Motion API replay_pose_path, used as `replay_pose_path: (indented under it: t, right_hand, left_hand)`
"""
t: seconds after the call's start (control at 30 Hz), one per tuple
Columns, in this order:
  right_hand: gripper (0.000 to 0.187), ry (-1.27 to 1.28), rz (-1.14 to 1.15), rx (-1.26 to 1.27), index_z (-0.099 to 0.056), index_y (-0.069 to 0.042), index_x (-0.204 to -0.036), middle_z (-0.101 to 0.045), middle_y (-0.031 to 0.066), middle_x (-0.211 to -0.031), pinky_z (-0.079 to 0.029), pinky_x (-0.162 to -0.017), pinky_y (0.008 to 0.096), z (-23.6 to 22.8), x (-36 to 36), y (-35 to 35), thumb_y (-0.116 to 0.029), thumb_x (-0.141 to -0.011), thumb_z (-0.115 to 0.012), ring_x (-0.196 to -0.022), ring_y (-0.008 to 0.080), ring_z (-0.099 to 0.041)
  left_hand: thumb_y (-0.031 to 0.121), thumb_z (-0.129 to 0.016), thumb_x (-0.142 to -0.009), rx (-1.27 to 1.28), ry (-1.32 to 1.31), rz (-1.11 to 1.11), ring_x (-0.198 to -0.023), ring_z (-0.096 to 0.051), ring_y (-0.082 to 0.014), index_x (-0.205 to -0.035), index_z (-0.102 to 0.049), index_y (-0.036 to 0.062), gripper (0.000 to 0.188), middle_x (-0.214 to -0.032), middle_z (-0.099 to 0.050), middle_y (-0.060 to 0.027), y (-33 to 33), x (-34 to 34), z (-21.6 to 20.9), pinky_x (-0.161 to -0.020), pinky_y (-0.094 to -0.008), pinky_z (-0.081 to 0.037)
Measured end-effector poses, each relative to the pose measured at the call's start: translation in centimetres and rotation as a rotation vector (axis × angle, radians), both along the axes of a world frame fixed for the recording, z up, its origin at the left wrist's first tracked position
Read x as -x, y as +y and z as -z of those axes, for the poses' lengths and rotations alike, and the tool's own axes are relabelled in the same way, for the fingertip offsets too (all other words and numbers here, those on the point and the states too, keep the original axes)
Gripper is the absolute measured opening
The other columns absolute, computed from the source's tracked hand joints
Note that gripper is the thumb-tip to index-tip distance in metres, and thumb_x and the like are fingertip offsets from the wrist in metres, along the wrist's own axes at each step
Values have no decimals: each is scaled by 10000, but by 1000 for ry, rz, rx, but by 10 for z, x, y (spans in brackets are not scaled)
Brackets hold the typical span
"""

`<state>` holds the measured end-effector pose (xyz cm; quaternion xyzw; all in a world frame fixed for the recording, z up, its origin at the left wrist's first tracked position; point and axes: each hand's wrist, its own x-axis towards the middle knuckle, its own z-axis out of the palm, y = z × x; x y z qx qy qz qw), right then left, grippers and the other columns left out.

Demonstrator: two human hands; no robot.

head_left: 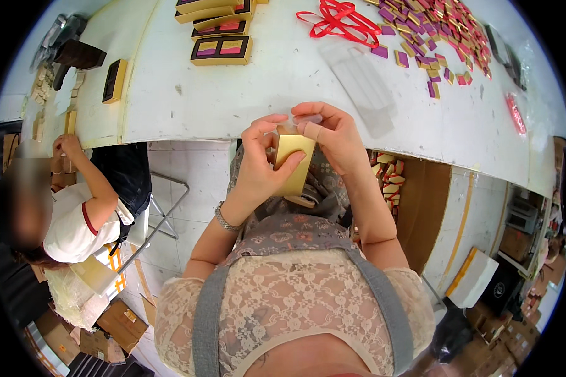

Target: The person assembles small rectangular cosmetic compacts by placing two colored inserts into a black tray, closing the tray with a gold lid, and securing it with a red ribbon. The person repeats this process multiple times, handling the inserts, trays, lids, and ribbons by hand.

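Note:
Over my lap, at the table's front edge, my left hand (258, 160) is wrapped round a slim gold box (290, 164), its thumb lying across the broad face. The box is tilted, with its upper end toward the table. At that end my right hand (336, 138) pinches a small translucent piece (308, 119), perhaps plastic film; its exact kind is unclear. The fingertips of both hands come close together there. Just beyond my right hand, a clear plastic tray or sleeve (361, 85) lies flat on the white table (170, 107).
Gold boxes with dark inserts (221, 50) stand at the back. Red ribbon (339, 22) lies beside a heap of small purple, pink and gold pieces (434, 38). A cardboard carton (424, 207) sits below the table. At left, a co-worker (75, 220) handles a gold item.

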<state>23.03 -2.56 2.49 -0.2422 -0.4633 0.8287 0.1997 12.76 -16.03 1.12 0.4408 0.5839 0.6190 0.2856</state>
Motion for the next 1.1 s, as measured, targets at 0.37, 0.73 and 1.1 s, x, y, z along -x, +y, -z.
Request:
replay_pose_path:
  t: [0.37,0.73,1.1]
  right_hand:
    - [220,61,-168,-286,-671,-31,-1084,-587,99,-1178,-496,-921,324,-10,-31,-1,-4,-867,-649,-1114,181,-565]
    - [207,76,-120,-475,-652,-68,-1093,-568,72,-1182,-481,-795,258,6,-27,-7,-55,-889,-619,-1052,148,-558]
    - [218,364,67,-1218,-686,-23,-994,-653,104,-1145,-529,-860,361,-13,-17,-24,-21,-779,-720,-1056,296,-622]
  left_hand:
    - [1,-626,-861,90,-263,155,-1092,-566,-191,-1326,-366,70,538,-1380,-409,-101,-8,10,-14,-875,-302,-494]
    - [49,-699,-820,199,-122,237,-948,-598,-166,-1226,-451,74,476,-1423,-359,-98,-4,20,-19,-743,-256,-503]
    - [195,-690,-842,91,210,-29,-1264,-433,-251,-1364,-356,50,637,-1467,-336,-159,-15,35,-39,-991,-398,-415]
